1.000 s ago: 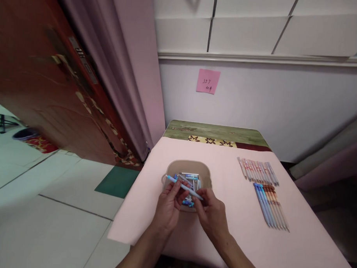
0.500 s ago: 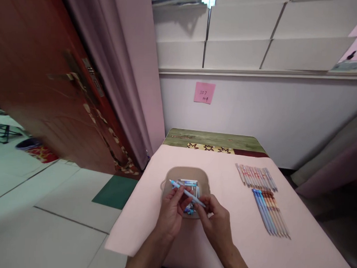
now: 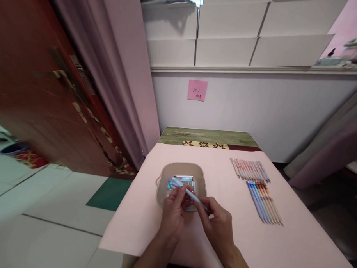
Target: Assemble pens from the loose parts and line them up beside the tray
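A light blue pen slants across the near side of a beige plastic box, held between both hands. My left hand pinches it around the middle, and my right hand grips its lower right end. Inside the box lie several blue and white pen parts, partly hidden by my hands. To the right on the table, a row of blue and brown pens lies side by side. Behind it is another row of pale, pinkish pens.
A pink cloth covers most of the table, leaving a green wooden strip showing at the back. A pink note is stuck on the wall beyond. On the left stand a purple curtain and a brown door.
The whole view has shifted slightly, so table and box appear further left. Both hands still hold the pen over the box, its tilt a little steeper.
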